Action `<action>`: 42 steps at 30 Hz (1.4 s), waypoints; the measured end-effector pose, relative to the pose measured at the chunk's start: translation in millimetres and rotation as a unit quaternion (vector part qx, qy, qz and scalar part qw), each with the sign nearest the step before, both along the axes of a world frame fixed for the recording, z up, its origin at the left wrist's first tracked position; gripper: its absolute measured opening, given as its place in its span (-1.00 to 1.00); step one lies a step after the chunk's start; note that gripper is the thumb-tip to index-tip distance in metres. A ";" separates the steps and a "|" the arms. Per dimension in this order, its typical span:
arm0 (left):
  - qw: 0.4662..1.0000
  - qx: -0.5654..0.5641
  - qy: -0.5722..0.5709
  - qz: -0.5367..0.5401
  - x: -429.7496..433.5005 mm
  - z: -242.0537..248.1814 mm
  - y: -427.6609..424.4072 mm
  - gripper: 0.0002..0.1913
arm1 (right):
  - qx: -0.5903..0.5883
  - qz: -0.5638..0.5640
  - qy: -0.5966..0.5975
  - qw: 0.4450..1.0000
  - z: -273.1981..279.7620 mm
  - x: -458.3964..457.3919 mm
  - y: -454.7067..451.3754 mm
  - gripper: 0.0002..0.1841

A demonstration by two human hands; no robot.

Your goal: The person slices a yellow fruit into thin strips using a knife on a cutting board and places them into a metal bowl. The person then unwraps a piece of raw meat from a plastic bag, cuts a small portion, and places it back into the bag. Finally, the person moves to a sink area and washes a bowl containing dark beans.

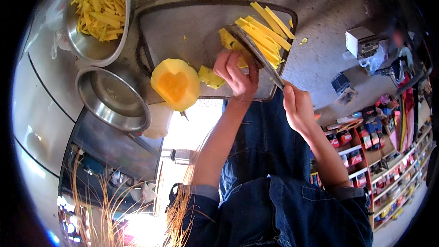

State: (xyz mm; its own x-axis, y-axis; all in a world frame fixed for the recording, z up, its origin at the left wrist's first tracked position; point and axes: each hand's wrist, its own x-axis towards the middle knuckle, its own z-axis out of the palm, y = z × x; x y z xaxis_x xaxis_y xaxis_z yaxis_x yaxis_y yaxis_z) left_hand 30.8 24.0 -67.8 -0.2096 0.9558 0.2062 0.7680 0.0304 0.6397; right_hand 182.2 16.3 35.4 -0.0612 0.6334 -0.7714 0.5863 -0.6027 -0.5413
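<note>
My right hand grips the handle end of a broad-bladed knife, its blade slanting up and left across the cutting board. Bent fingers of my left hand press on a block of yellow squash, close against the blade. Long squash sticks lie on the blade's right side, some reaching the board's far right corner. Left of my left hand rests a smaller squash chunk. A large cut squash, its orange centre facing up, sits at the board's near left edge.
At upper left, a steel bowl holds many squash sticks. Below it stands a second steel bowl. A small squash scrap lies beyond the board. Shelves of boxed goods and a blurred person are farther off at right.
</note>
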 end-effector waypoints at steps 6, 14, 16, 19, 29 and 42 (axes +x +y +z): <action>0.917 -0.182 -0.309 0.175 15.6 25.6 -7.2 -0.71 | -0.012 -0.015 0.003 1.000 4.7 -5.3 -7.0 -0.46; 0.852 -0.251 -0.391 0.241 18.3 40.1 3.0 -0.78 | 0.018 -0.010 -0.011 1.000 7.7 -14.2 -8.3 -0.48; 0.832 -0.262 -0.421 0.249 16.2 44.0 3.3 -0.77 | 0.006 -0.001 -0.016 1.000 7.6 -15.3 -6.6 -0.47; 0.798 -0.265 -0.475 0.261 10.8 55.0 8.7 -0.75 | 0.015 -0.007 -0.012 1.000 6.4 -16.7 -10.4 -0.45; 0.869 -0.126 -0.402 0.260 -43.9 54.4 55.1 -0.72 | 0.021 -0.041 -0.009 0.999 2.4 -13.6 -17.7 -0.40; 0.983 -0.090 -0.108 0.117 -17.4 30.7 14.8 -0.76 | 0.035 -0.045 -0.024 0.998 4.6 -12.0 -21.5 -0.50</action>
